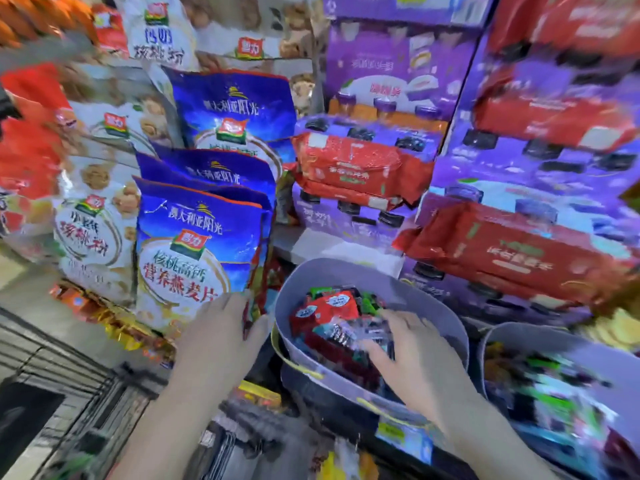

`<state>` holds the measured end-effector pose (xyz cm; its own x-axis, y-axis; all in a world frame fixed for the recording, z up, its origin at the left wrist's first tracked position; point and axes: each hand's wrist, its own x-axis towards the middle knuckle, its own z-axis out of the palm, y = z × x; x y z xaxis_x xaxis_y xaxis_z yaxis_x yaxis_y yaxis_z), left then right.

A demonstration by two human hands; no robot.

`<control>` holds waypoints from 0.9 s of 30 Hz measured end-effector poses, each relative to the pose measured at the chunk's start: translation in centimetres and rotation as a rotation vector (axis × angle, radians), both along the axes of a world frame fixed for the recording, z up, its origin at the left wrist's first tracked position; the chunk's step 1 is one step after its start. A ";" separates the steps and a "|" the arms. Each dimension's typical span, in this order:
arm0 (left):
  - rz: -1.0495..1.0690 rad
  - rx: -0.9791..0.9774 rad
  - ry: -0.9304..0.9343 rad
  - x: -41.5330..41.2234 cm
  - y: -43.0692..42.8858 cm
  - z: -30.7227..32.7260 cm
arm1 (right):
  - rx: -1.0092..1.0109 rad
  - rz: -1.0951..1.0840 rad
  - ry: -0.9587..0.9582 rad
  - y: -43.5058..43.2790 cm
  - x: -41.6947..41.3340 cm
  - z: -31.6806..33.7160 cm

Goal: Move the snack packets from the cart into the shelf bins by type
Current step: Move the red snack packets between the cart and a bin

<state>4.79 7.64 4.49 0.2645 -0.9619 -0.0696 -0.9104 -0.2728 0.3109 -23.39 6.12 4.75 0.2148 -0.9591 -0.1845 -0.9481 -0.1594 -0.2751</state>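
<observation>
Nearest, below and to the left of the left hand (221, 330), runs the dark wire cart (69, 386), its contents blurred. The left hand reaches forward with fingers straight and thumb spread, holding nothing that I can make out. Its fingertips touch the lower edge of a tall blue foil oat bag (197, 247). Just to its right, the right hand (412, 351) lies inside a round grey soft-walled bin (349, 268), palm down. Its fingers are fanned and slightly bent over a heap of small red, green and dark snack packets (329, 310); motion blur hides whether it grips any. To the right of that hand sits a second grey bin (512, 337) with more mixed packets. Beyond the left hand stand more blue bags and white walnut-powder bags (86, 230). Beyond the right hand, flat red wrapped packs (353, 168) lie on stacked purple cartons (398, 64).
</observation>
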 end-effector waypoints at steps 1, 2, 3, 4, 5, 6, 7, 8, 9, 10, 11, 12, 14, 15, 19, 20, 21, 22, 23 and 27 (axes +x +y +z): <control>-0.017 -0.010 0.067 -0.3 -0.8 -0.3 | 0.043 -0.016 -0.037 -0.6 -0.8 -0.4; -0.032 -0.009 0.128 -0.8 -1.8 -0.1 | 0.084 -0.031 -0.061 -1.2 -1.4 -0.8; -0.059 -0.017 0.168 -1.2 -3.0 -0.4 | 0.127 -0.043 -0.080 -1.8 -1.9 -1.2; -0.077 -0.019 0.205 -1.6 -4.2 -0.6 | 0.173 -0.055 -0.100 -2.4 -2.2 -1.6; -0.080 -0.029 0.245 -1.8 -5.2 -1.2 | 0.220 -0.071 -0.111 -2.9 -2.3 -2.0; -0.077 -0.028 0.274 -2.0 -6.1 -1.6 | 0.261 -0.091 -0.115 -3.5 -2.3 -2.4; -0.082 -0.032 0.301 -2.2 -6.9 -2.1 | 0.299 -0.118 -0.124 -4.2 -2.1 -3.0; -0.090 -0.024 0.334 -2.5 -7.6 -2.5 | 0.329 -0.147 -0.153 -4.8 -1.9 -3.6; -0.105 -0.013 0.376 -2.9 -8.2 -3.0 | 0.354 -0.170 -0.189 -5.4 -1.4 -4.0; -0.124 -0.006 0.419 -3.2 -8.6 -3.5 | 0.372 -0.177 -0.217 -6.0 -0.9 -4.5; -0.142 -0.016 0.451 -3.3 -8.6 -3.8 | 0.386 -0.178 -0.243 -6.6 -0.3 -4.9; -0.148 -0.025 0.478 -3.4 -8.6 -4.0 | 0.398 -0.180 -0.267 -7.3 0.3 -5.5; -0.146 -0.035 0.495 -3.0 -8.8 -4.6 | 0.427 -0.218 -0.299 -8.6 1.7 -6.5; -0.152 -0.034 0.491 -2.7 -8.8 -4.9 | 0.438 -0.245 -0.316 -9.1 2.3 -6.9; -0.154 -0.031 0.486 -2.6 -8.9 -5.3 | 0.358 -0.259 -0.331 -10.1 4.0 -8.6; -0.147 -0.033 0.489 -2.6 -9.0 -5.3 | 0.335 -0.257 -0.326 -10.0 4.3 -8.6; -0.138 -0.033 0.490 -2.7 -9.0 -5.3 | 0.317 -0.257 -0.331 -10.0 4.5 -8.6; -0.129 -0.031 0.495 -2.7 -9.0 -5.4 | 0.298 -0.263 -0.326 -10.0 4.7 -8.7; -0.116 -0.029 0.501 -2.7 -9.0 -5.4 | 0.272 -0.276 -0.317 -9.9 4.7 -8.8; -0.094 -0.023 0.514 -2.7 -8.9 -5.6 | 0.191 -0.265 -0.286 -9.4 4.5 -8.2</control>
